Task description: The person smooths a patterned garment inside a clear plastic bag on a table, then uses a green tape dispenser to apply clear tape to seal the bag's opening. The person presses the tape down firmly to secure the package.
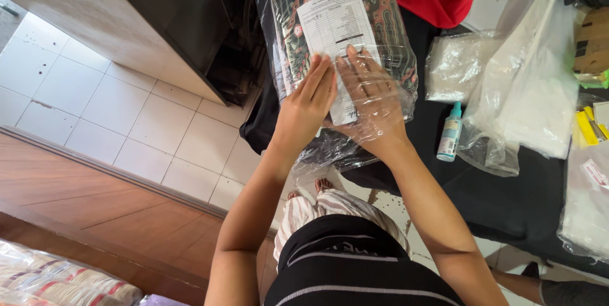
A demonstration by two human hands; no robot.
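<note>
A person stands at a black-draped table [507, 204]: the patterned cloth [298, 1] already sits bagged in clear plastic at twelve o'clock, right hand [374, 106] inside flattening a printed sheet [333, 26], left hand [307, 106] open-fingered outside, bag mouth unsealed.

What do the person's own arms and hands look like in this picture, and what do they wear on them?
Both forearms are bare, with no sleeves in view. The left hand is bare, with no ring, watch or bracelet visible. The right hand wears no glove either; it shows through clear plastic film that wrinkles and glints over it. Fingernails look short and unpainted.
</note>
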